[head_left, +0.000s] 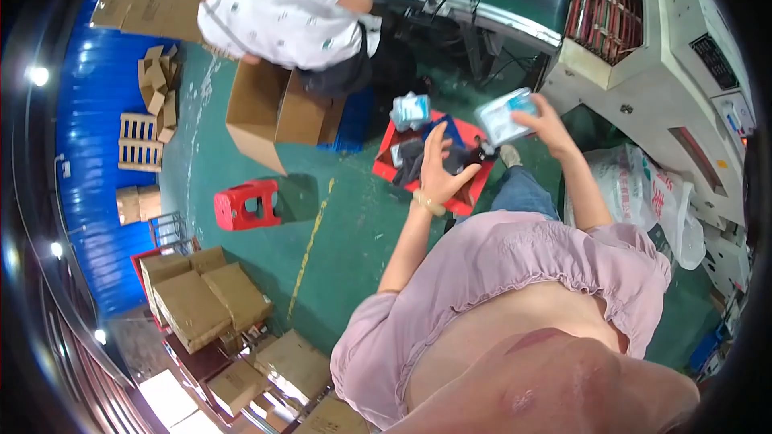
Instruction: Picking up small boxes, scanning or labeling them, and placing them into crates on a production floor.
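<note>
Red bin point(384, 169): taken as landmark. Blue-and-white packet point(500, 117): gripped at one edge by the right hand point(551, 125), at the bin's right. Left hand point(442, 177): spread wide over the bin, nothing seen gripped; contact with the dark items point(410, 162) inside cannot be told. Red stool point(238, 206): placed left of the bin.

package point(497, 118): glossy clear plastic | stool point(231, 209): smooth plastic | cartons point(189, 305): matt cardboard

The green floor point(338, 249) has a yellow line point(309, 245), a red stool point(233, 207) and an open box point(251, 116). The red bin point(384, 167) holds dark things point(411, 162), hard to make out.
</note>
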Motion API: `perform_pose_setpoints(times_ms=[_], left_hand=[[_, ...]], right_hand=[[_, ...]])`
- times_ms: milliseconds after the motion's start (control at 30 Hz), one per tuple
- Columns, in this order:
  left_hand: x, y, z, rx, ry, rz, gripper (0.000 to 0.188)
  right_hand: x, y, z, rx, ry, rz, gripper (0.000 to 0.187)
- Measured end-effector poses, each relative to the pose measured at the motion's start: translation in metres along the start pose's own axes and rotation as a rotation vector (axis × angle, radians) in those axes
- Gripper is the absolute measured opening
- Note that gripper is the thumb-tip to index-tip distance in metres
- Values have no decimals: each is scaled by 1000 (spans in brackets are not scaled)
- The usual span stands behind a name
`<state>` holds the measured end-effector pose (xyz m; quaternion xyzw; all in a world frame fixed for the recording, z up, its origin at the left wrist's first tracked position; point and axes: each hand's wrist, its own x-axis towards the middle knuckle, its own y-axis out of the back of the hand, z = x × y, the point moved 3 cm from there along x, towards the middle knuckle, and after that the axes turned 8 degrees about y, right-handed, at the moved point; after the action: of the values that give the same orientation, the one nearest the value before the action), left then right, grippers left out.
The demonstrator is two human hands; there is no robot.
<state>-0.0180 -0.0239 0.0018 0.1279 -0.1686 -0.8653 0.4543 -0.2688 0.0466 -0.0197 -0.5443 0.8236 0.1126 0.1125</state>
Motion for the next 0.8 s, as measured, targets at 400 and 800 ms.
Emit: perform_pose_setpoints(times_ms=[400,800], left_hand=[[54,-49,-13,-289,497,358,45],[46,-48,-13,-260,583,520,38]], right_hand=[[312,253,14,-288,-12,919,74],[350,223,1,-363,119,799,76]])
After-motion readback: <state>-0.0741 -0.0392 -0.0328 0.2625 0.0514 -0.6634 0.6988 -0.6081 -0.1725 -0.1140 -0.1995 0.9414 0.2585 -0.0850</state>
